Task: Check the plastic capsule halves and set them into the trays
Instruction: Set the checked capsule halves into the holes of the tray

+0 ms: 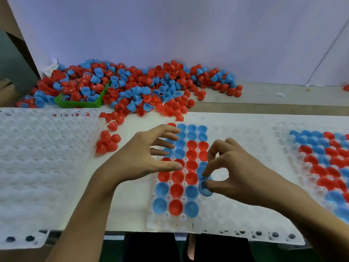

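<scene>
A clear plastic tray (236,208) lies in front of me with several red and blue capsule halves seated in its left columns. My right hand (234,167) pinches a blue capsule half (204,188) with thumb and fingertips at the fourth column of the tray. My left hand (143,156) hovers over the tray's left columns with fingers spread, its thumb tip touching a red capsule half (179,163); it holds nothing. A big heap of loose red and blue capsule halves (143,91) lies at the back of the table.
An empty clear tray (41,152) lies at the left. Another tray (321,163), partly filled with red and blue halves, lies at the right. A green bin (79,104) sits in the heap. A few red halves (107,141) lie loose left of my hand.
</scene>
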